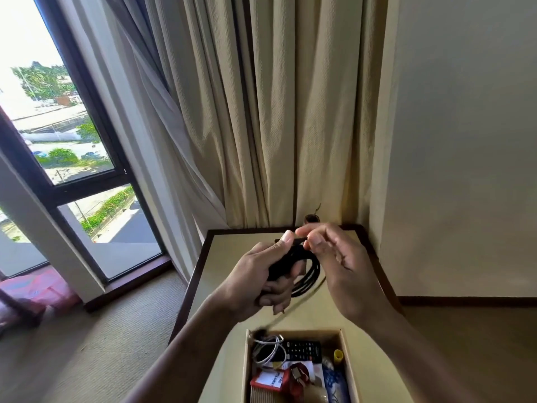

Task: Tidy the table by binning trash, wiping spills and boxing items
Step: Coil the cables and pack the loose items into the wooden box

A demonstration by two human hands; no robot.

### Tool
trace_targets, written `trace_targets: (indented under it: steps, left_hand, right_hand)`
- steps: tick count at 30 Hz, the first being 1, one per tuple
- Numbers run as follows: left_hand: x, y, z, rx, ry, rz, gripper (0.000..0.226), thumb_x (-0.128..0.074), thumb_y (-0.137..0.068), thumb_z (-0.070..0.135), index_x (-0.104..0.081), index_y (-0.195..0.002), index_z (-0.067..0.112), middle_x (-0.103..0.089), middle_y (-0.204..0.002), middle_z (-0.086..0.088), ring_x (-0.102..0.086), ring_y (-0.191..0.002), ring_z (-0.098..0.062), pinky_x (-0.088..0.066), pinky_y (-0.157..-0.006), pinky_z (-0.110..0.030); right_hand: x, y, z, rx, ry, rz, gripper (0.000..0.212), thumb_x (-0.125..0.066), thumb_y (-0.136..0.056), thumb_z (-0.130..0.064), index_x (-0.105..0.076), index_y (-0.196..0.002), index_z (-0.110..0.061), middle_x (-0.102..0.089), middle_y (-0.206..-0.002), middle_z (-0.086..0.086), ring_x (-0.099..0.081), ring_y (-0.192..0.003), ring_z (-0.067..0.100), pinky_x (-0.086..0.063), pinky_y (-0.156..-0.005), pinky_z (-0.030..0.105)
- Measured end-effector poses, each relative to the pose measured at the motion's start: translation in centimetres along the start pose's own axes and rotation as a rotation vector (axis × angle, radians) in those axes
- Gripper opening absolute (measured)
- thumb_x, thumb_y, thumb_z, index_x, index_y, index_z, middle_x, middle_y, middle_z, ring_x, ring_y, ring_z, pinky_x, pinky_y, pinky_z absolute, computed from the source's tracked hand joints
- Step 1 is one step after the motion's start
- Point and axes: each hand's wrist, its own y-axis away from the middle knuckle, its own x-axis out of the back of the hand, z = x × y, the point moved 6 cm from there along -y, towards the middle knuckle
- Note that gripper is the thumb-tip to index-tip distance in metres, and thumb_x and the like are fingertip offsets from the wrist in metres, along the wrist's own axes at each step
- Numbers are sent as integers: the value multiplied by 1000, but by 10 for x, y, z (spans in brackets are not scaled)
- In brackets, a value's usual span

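Coiled black cable (308, 270) is held in the air above the cream table (229, 257), between both hands; the left hand (258, 279) is curled round the bundled loops, thumb pressed on top; the right hand (334, 257) pinches a short black end beside that thumb, its other fingers loosely bent. A blurred loose tail of the cable hangs down towards the far left corner of the wooden box (347, 365) on the table's near part; the box holds a white cable (268, 349), a black remote (303, 349), a small yellow thing (338, 356) and a red tag (271, 381). Beige curtains (290, 126) hang behind the table; a window (58, 126) stands to the left.
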Motion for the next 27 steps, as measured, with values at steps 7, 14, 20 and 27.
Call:
trace_targets:
  steps: [7, 14, 20, 27]
  left_hand:
    - [-10, -2, -5, 67, 188, 380, 58, -54, -99, 57, -56, -64, 11, -31, -43, -2, -31, -28, -11, -40, -35, -24]
    - [-10, 2, -10, 23, 306, 509, 58, -58, -96, 58, -60, -67, 8, -33, -49, -3, -34, -34, -14, -43, -40, -27]
    - [-1, 9, -7, 62, 318, 256, 43, -52, -102, 45, -60, -79, 10, -21, -54, 3, -23, -41, -11, -39, -50, -30]
    - [11, 7, 3, -240, 495, 422, 52, -37, -106, 51, -57, -87, 7, -24, -58, -1, -33, -46, -15, -51, -58, -35]
  right_hand:
    - [-19, 4, 5, -198, -218, 169, 24, -45, -107, -32, -61, -94, -19, -62, -67, -3, -65, -64, 13, -51, -56, 21]
    - [-17, 0, 1, -96, -132, 236, 17, -53, -104, -25, -64, -93, -20, -64, -67, -4, -65, -62, 12, -49, -55, 18]
    - [-7, -2, 7, -33, -100, 114, 18, -52, -105, -19, -68, -96, -15, -67, -75, 3, -64, -62, 15, -53, -54, 27]
    - [-10, 13, 29, -117, 150, 168, 18, -55, -102, -25, -70, -111, -25, -62, -67, -13, -58, -61, 1, -41, -52, 12]
